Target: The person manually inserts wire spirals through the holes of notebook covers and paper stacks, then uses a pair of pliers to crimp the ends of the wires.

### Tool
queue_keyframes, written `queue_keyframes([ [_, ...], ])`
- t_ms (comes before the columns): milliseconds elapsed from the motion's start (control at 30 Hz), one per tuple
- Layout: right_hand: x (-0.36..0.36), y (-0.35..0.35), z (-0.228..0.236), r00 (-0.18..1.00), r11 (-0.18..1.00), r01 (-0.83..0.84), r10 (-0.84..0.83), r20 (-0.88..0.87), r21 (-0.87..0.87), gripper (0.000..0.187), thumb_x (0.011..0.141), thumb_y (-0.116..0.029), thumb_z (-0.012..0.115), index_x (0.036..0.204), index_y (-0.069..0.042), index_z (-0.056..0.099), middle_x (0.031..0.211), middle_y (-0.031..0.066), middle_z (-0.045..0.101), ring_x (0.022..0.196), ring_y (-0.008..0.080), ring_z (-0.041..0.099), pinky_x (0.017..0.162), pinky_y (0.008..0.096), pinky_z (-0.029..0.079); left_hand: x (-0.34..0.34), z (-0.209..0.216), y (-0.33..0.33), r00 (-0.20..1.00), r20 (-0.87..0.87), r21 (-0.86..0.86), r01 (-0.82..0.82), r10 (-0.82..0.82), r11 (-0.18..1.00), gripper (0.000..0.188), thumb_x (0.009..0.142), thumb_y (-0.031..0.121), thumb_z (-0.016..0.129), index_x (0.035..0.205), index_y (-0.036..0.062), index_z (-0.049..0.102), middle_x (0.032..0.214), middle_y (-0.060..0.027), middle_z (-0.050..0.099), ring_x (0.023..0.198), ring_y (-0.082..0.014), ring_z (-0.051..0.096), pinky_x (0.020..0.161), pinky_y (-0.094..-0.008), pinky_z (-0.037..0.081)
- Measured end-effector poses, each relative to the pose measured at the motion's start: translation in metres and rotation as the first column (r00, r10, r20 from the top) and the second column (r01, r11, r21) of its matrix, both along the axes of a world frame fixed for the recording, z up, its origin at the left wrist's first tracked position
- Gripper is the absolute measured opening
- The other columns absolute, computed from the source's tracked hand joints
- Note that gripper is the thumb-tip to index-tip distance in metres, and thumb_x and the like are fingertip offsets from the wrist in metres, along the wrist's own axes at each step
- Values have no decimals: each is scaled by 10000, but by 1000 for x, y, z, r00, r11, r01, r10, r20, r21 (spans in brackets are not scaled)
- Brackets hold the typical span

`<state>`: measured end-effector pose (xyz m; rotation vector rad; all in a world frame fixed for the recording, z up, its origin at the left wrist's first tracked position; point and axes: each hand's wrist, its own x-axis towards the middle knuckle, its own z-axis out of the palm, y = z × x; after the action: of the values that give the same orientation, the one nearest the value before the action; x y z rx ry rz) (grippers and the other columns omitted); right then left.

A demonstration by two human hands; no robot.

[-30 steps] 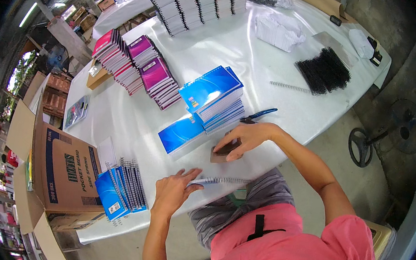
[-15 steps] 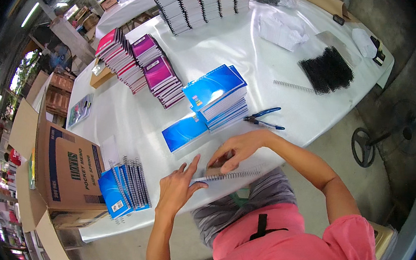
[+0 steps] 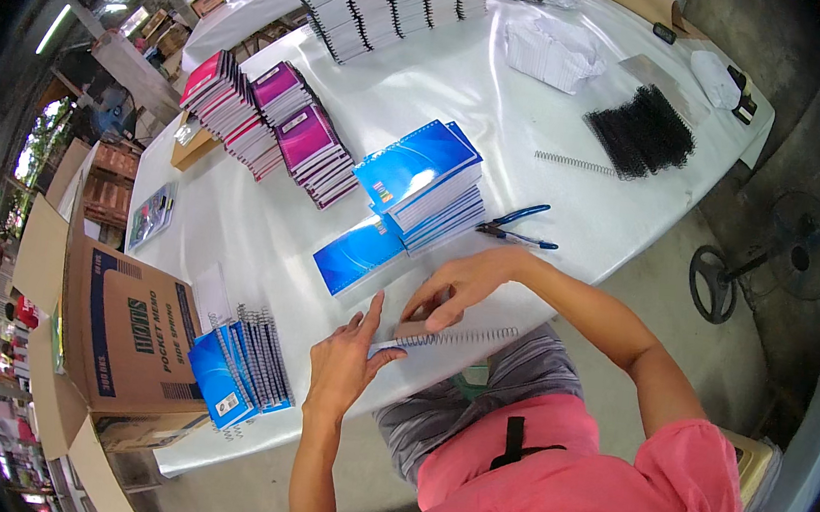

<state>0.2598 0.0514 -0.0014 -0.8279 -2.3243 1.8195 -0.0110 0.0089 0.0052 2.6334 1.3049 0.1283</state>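
At the near edge of the table a small notebook [image 3: 413, 329] is between my two hands, mostly hidden by them. A dark wire coil [image 3: 477, 337] runs along its near edge and sticks out to the right, beyond my fingers. My left hand [image 3: 346, 354] grips the notebook's left end, thumb on the near side and index finger stretched up. My right hand [image 3: 461, 289] curls over the notebook from above, thumb close to the coil; its fingertips are partly hidden. Just beyond lie blue-covered notebooks [image 3: 421, 170] in a stack, with blue-handled pliers [image 3: 516, 229] on their right.
Coil-bound blue notebooks [image 3: 239, 368] lie at left beside an open cardboard box [image 3: 131, 338]. Red and purple notebook stacks [image 3: 307, 147] stand farther back, behind them tall bound stacks [image 3: 385, 7]. A pile of black coils [image 3: 641, 130] lies at right, near a fan [image 3: 800, 256].
The whole view has shifted slightly. My right hand has moved a little along the notebook, and more of the coil shows to the right of its thumb.
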Motion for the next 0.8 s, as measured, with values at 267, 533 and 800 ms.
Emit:
queue_keyframes([
  [267, 0, 7, -4, 982, 999, 46, -42, -185, 18, 647, 902, -468, 642, 1362, -25, 541, 1202, 109, 632, 1017, 178, 593, 901, 311, 469, 2, 5, 6, 999, 15, -80, -33, 35, 996, 941, 762, 551, 685, 1521, 171, 280, 1201, -143, 656, 845, -357, 685, 689, -447, 539],
  [533, -1, 9, -6, 990, 999, 45, -42, -133, 20, 585, 918, -451, 625, 1321, -30, 583, 1201, 102, 657, 1078, 180, 582, 949, 321, 438, 0, -5, 9, 996, 88, 12, -10, 9, 1000, 991, 731, 544, 724, 1531, 179, 266, 1267, -82, 641, 747, -342, 683, 691, -432, 541],
  [800, -6, 17, -4, 1000, 1000, 8, -7, -21, 24, 631, 899, -467, 637, 1355, -39, 554, 1220, 136, 632, 1096, 208, 592, 950, 336, 467, 1, 3, 9, 997, 7, -93, -72, 73, 993, 973, 734, 561, 727, 1516, 159, 309, 1188, -102, 678, 692, -351, 670, 670, -434, 532],
])
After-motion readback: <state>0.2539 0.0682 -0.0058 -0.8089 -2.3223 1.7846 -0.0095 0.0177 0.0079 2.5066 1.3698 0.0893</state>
